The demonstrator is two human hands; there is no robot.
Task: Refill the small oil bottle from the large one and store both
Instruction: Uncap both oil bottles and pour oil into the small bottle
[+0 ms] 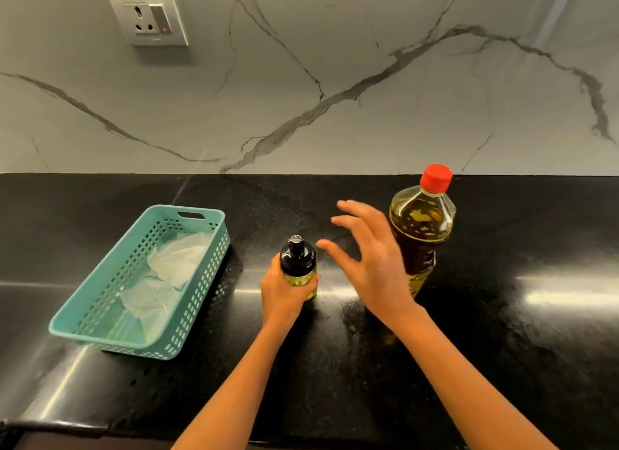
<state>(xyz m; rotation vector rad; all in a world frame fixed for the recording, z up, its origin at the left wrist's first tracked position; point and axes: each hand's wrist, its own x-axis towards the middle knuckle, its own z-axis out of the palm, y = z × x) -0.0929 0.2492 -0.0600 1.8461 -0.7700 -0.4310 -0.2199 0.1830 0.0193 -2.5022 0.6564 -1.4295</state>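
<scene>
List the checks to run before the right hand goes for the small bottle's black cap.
1. Steady small bottle: left hand has its grip round the body, bottle upright. Ok.
2. Free right hand: fingers spread, holding nothing. Ok.
3. The black cap off: no, still on. Not ok.
4. Upright large bottle, red cap on. Ok.
5. Oil level in small bottle: hidden by the hand. Cannot tell.
6. Room in basket: white paper lies inside. Cannot tell.

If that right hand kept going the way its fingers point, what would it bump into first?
Probably the black cap of the small bottle, just left of the open right hand, though depth is unclear.
</scene>
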